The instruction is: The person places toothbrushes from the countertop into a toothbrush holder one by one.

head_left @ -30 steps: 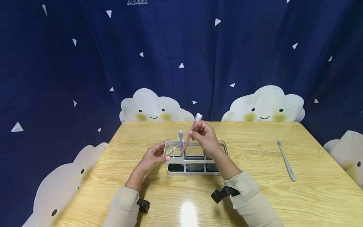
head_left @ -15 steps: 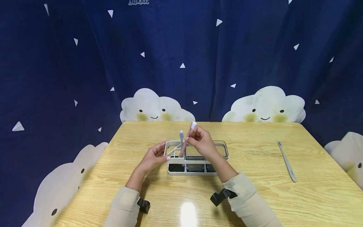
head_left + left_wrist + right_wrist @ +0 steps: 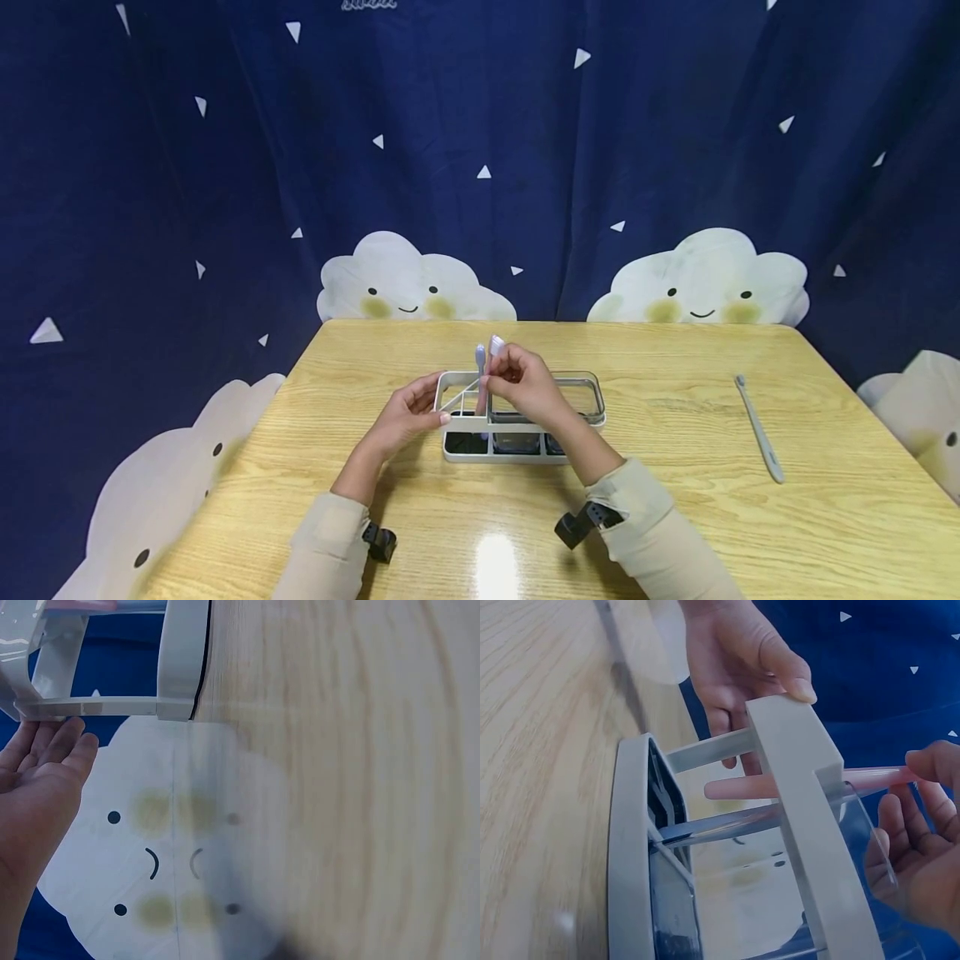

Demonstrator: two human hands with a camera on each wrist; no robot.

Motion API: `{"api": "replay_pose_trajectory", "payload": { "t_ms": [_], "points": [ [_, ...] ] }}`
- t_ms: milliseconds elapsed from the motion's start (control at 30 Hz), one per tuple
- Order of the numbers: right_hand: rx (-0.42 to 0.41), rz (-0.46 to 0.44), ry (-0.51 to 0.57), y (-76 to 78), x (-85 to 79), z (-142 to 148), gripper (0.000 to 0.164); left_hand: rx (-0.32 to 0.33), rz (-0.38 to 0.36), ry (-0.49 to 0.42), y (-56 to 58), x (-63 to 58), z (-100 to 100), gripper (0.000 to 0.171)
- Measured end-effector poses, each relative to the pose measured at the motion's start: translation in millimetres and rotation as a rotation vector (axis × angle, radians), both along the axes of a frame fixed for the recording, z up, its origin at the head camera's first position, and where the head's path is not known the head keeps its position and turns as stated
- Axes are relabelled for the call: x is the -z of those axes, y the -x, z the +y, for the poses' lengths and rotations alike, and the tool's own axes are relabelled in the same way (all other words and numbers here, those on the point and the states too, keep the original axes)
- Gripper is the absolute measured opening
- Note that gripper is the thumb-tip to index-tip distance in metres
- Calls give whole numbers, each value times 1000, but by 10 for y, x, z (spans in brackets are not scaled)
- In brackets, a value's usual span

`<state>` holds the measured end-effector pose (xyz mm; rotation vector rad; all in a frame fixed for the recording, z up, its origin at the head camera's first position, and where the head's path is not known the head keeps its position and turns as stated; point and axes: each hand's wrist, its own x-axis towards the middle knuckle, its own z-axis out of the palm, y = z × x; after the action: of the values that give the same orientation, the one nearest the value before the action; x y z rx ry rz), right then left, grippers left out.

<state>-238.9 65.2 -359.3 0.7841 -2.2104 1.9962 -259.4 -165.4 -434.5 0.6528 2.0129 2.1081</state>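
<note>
A white toothbrush holder (image 3: 517, 426) stands on the table, with clear cups in its middle and right sections. My left hand (image 3: 405, 412) grips its left end, thumb on the front rim and fingers behind. Between the right hand's (image 3: 528, 385) thumb and fingers is a pink toothbrush (image 3: 742, 787), pinched near its white-bristled head. Its handle passes through the upper frame in the left section; in the right wrist view the lower end hangs above the base. Beside it a lavender-blue toothbrush (image 3: 481, 358) stands in the holder, its handle (image 3: 720, 827) reaching down to the base.
A grey-blue toothbrush (image 3: 761, 435) lies on the wooden table (image 3: 660, 367) to the right. A dark blue curtain (image 3: 480, 117) with white clouds and triangles hangs behind the table. Each wrist wears a small black camera (image 3: 381, 543).
My right hand has moved left and down, lowering the pink toothbrush into the holder's left section and bringing it more upright. The left hand stays on the holder.
</note>
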Motion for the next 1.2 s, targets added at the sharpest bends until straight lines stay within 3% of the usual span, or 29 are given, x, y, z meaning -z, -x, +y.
{"api": "replay_pose_trajectory", "payload": {
  "t_ms": [200,433,567,1200],
  "points": [
    [17,9,-80,133,193,11,13,0,-10,-2,-4,-7,-5,68],
    [49,68,-216,150,221,15,11,0,-24,-3,-7,-12,1,69],
    [44,56,-272,149,221,21,11,-2,-28,1,-6,-13,2,70],
    [26,-34,-282,147,196,71,13,-21,-26,11,-8,3,-2,69]
  ]
}}
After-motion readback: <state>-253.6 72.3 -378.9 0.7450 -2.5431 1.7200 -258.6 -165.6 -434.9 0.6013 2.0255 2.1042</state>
